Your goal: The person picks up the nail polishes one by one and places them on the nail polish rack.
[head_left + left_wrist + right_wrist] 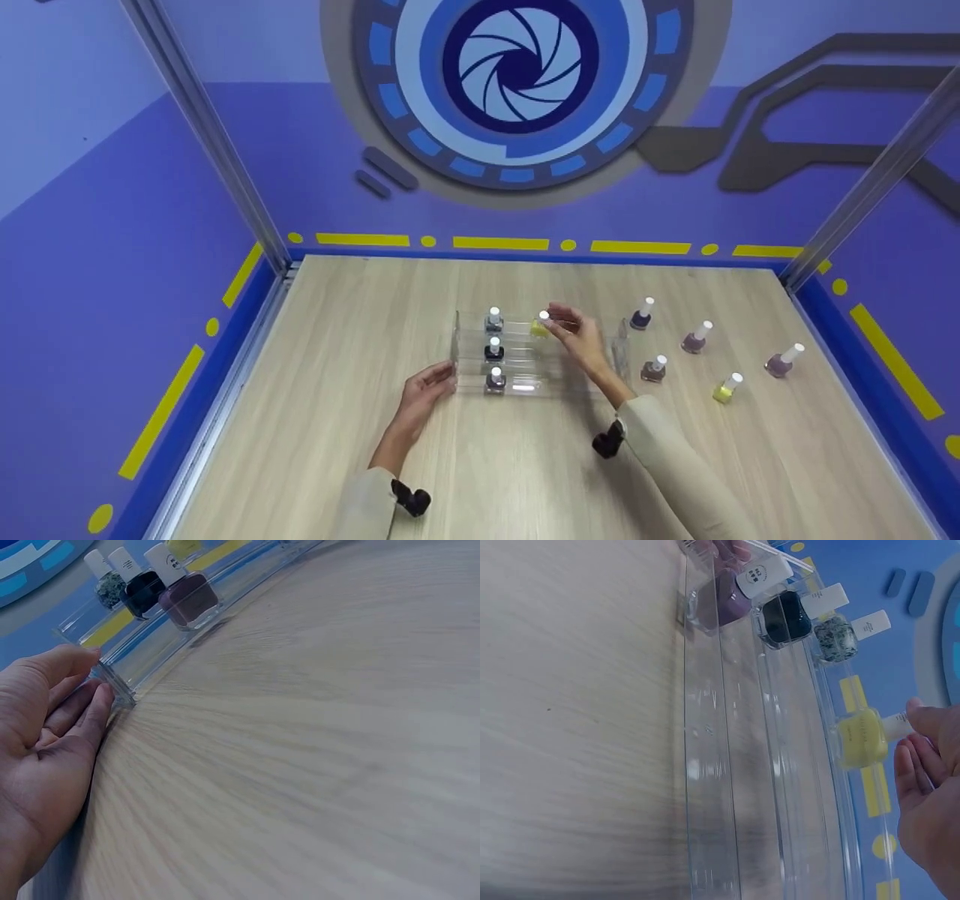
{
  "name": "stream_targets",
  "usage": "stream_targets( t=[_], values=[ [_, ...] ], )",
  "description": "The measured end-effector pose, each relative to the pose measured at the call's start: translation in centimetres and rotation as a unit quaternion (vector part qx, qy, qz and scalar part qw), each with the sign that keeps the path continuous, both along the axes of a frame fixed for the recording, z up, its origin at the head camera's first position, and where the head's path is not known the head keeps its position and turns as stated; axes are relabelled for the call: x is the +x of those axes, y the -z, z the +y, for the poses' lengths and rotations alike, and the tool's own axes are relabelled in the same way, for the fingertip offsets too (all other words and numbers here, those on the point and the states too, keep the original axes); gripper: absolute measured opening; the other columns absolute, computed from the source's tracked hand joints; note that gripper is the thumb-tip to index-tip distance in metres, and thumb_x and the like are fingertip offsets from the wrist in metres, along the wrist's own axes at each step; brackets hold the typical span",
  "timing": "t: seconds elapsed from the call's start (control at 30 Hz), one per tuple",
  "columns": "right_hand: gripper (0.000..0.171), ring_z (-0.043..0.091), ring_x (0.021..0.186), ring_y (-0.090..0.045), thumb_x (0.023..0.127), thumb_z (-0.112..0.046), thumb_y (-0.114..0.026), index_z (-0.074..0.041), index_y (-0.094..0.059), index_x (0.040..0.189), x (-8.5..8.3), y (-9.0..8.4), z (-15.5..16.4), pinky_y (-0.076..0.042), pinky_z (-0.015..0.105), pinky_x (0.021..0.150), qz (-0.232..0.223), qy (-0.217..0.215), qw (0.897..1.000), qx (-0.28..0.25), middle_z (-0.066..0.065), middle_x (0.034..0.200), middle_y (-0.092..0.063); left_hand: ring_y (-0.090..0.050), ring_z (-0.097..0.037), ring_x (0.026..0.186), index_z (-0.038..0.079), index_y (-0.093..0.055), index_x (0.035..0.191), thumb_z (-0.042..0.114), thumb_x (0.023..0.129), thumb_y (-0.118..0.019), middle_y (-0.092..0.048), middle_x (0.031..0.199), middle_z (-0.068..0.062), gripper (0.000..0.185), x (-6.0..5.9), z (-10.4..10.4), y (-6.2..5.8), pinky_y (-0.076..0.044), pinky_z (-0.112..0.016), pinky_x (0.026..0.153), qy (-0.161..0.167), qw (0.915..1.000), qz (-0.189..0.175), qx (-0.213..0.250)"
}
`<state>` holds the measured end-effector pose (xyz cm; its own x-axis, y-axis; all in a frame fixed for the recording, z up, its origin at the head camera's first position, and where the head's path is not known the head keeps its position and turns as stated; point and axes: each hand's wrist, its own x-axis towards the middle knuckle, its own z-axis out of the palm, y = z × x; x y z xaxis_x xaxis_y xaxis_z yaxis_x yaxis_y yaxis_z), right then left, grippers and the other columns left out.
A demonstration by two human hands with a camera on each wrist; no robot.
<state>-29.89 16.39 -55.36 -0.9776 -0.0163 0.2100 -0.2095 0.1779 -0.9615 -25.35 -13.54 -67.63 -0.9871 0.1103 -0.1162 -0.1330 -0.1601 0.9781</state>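
A clear stepped acrylic display rack (555, 382) stands on the table. My right hand (581, 341) pinches the white cap of a yellow nail polish bottle (861, 739) between thumb and fingers, at the top tier. Left of it on that tier is a speckled nail polish bottle (836, 639). A dark nail polish bottle (142, 594) sits on the middle tier, and a mauve one (189, 601) on the lowest, all in one column near the left end. My left hand (424, 394) rests its fairly straight fingers against the rack's left end panel (116, 682).
Right of the rack, several bottles stand on the wooden table (337, 315): dark blue (640, 318), mauve (694, 341), brownish (654, 370), yellow (724, 391) and another mauve (780, 364). Blue printed walls (247, 150) enclose the table's back and sides.
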Motion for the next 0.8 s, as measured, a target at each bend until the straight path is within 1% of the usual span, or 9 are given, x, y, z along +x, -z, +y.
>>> stream_targets(
  t=[0.07, 0.13, 0.23, 0.33, 0.4, 0.5, 0.6, 0.7, 0.8],
  values=[
    [0.031, 0.047, 0.109, -0.066, 0.092, 0.007, -0.068, 0.018, -0.063, 0.12, 0.4, -0.3, 0.8, -0.056, 0.021, 0.091, 0.002, 0.011, 1.0, 0.011, 0.037, 0.119, -0.067, -0.056, -0.03, 0.135, -0.008, -0.051, 0.143, 0.011, 0.098, -0.067, -0.052, 0.148, -0.028, 0.051, 0.0, 0.0, 0.1, -0.054, -0.02, 0.1, -0.001, 1.0, 0.0, 0.001],
    [0.029, 0.043, 0.108, -0.068, 0.093, 0.007, -0.067, 0.017, -0.064, 0.119, 0.5, 0.0, 2.0, -0.055, 0.018, 0.09, 0.003, 0.026, 0.999, 0.027, 0.036, 0.118, -0.068, -0.056, -0.029, 0.135, -0.008, -0.052, 0.143, 0.01, 0.098, -0.067, -0.052, 0.148, -0.028, 0.051, 0.0, 0.0, 0.1, -0.054, -0.019, 0.1, -0.001, 1.0, -0.001, 0.0],
    [0.026, 0.024, 0.102, -0.072, 0.095, 0.003, -0.067, 0.014, -0.067, 0.118, 0.5, 0.6, 4.3, -0.053, 0.011, 0.085, -0.001, 0.037, 0.998, 0.049, 0.032, 0.118, -0.07, -0.054, -0.029, 0.137, -0.007, -0.052, 0.143, 0.01, 0.098, -0.067, -0.052, 0.149, -0.027, 0.05, 0.0, 0.0, 0.0, -0.053, -0.02, 0.102, 0.0, 1.0, -0.002, -0.004],
    [0.025, 0.005, 0.095, -0.07, 0.096, -0.003, -0.068, 0.01, -0.069, 0.118, 0.8, 1.1, 7.0, -0.054, 0.01, 0.082, -0.001, 0.04, 0.997, 0.059, 0.029, 0.118, -0.071, -0.052, -0.032, 0.14, -0.007, -0.051, 0.143, 0.01, 0.099, -0.065, -0.051, 0.151, -0.027, 0.049, 0.1, -0.1, 0.0, -0.052, -0.02, 0.104, 0.006, 0.9999, 0.001, -0.008],
    [0.025, -0.002, 0.093, -0.067, 0.097, -0.007, -0.068, 0.007, -0.07, 0.119, 1.4, 0.9, 8.7, -0.055, 0.01, 0.082, -0.006, 0.042, 0.997, 0.067, 0.027, 0.119, -0.072, -0.051, -0.032, 0.141, -0.007, -0.052, 0.144, 0.009, 0.099, -0.065, -0.051, 0.151, -0.027, 0.049, 0.0, 0.0, 0.1, -0.053, -0.021, 0.104, 0.009, 0.9999, 0.001, -0.009],
    [0.027, -0.006, 0.093, -0.065, 0.098, -0.007, -0.067, 0.007, -0.069, 0.121, 2.2, 1.0, 11.2, -0.054, 0.008, 0.082, -0.012, 0.051, 0.996, 0.07, 0.028, 0.122, -0.07, -0.052, -0.033, 0.14, -0.007, -0.052, 0.143, 0.009, 0.099, -0.065, -0.051, 0.15, -0.027, 0.049, 0.0, 0.0, 0.1, -0.053, -0.022, 0.104, 0.01, 0.9999, 0.004, -0.011],
    [0.026, -0.006, 0.092, -0.066, 0.098, -0.001, -0.065, 0.012, -0.067, 0.12, 2.7, 1.1, 13.2, -0.054, 0.008, 0.081, -0.008, 0.063, 0.995, 0.071, 0.033, 0.122, -0.068, -0.052, -0.033, 0.14, -0.007, -0.052, 0.143, 0.008, 0.099, -0.064, -0.052, 0.15, -0.027, 0.048, 0.0, 0.0, 0.2, -0.053, -0.023, 0.103, 0.006, 0.9999, 0.002, -0.012],
    [0.025, -0.007, 0.09, -0.066, 0.097, 0.003, -0.064, 0.015, -0.066, 0.118, 3.0, 1.4, 14.8, -0.054, 0.007, 0.078, -0.001, 0.084, 0.993, 0.082, 0.035, 0.118, -0.068, -0.053, -0.031, 0.139, -0.006, -0.053, 0.143, 0.008, 0.098, -0.065, -0.052, 0.15, -0.026, 0.048, 0.0, 0.0, 0.1, -0.053, -0.023, 0.104, 0.001, 0.9999, -0.007, -0.012],
    [0.024, -0.009, 0.088, -0.066, 0.096, 0.004, -0.065, 0.015, -0.067, 0.117, 3.5, 1.4, 15.8, -0.053, 0.005, 0.077, -0.004, 0.106, 0.99, 0.095, 0.033, 0.115, -0.07, -0.054, -0.029, 0.139, -0.004, -0.054, 0.142, 0.008, 0.098, -0.066, -0.053, 0.149, -0.024, 0.047, -0.1, 0.0, -0.1, -0.053, -0.023, 0.104, -0.004, 0.9998, -0.013, -0.015]
  ],
)
